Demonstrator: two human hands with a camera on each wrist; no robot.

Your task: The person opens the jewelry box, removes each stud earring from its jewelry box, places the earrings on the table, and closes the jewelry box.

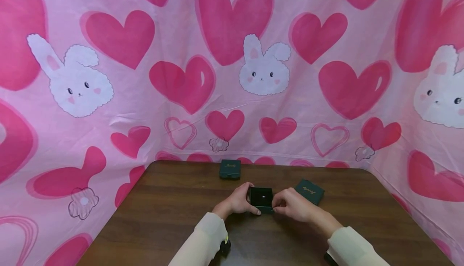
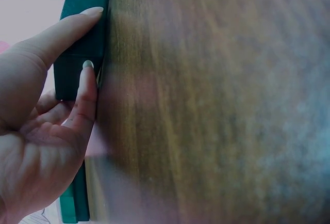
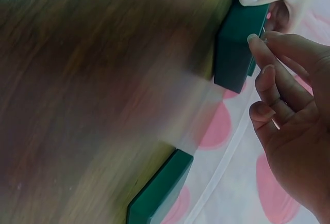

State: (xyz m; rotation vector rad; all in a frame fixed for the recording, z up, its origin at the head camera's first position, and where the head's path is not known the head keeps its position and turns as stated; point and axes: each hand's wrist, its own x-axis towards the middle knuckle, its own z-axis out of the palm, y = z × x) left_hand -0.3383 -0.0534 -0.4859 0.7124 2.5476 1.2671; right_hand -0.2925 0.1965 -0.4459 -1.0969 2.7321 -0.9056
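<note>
Box of dark green stands uncovered near the middle of the brown wooden table, between the person's two hands, its black lining facing up. A small pale ornament rests on that lining; its exact shape is too small to make out.

The left hand grips the box from its left side, thumb laid along the front wall and the other fingers curled round the side and behind. The right hand is at the box's right front corner, thumb and forefinger drawn together; the right wrist view shows a tiny silvery bit pinched between them, and whether it joins the ornament cannot be told.

Uncovering the box looks finished. Handling the silvery bit at the edge appears to be under way, since the ornament lies inside while the fingers work just beside the rim. Covering the box is not done: nothing closes its top. A flat green lid with gold lettering lies apart, behind the right hand, and probably belongs to it. Farther back, near the table's far edge, another lettered green box sits with neither hand on it.
</note>
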